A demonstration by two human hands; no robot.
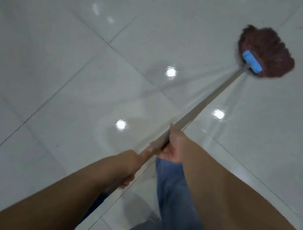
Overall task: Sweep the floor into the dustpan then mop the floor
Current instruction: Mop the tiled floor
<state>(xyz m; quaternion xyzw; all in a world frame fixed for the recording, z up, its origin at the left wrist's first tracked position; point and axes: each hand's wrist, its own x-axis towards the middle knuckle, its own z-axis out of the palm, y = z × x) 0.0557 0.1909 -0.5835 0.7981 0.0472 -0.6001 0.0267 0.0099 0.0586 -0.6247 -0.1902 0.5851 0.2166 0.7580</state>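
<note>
A mop with a dark reddish-brown string head and a blue clamp rests on the floor at the upper right. Its long pale handle runs diagonally down toward me. My right hand grips the handle higher up the pole. My left hand grips it lower, nearer my body. Both fists are closed around the pole. The picture is blurred by motion. No broom or dustpan is in view.
Glossy white floor tiles with thin dark grout lines fill the view and mirror several ceiling lights. My legs in blue jeans stand at the bottom centre, under my arms.
</note>
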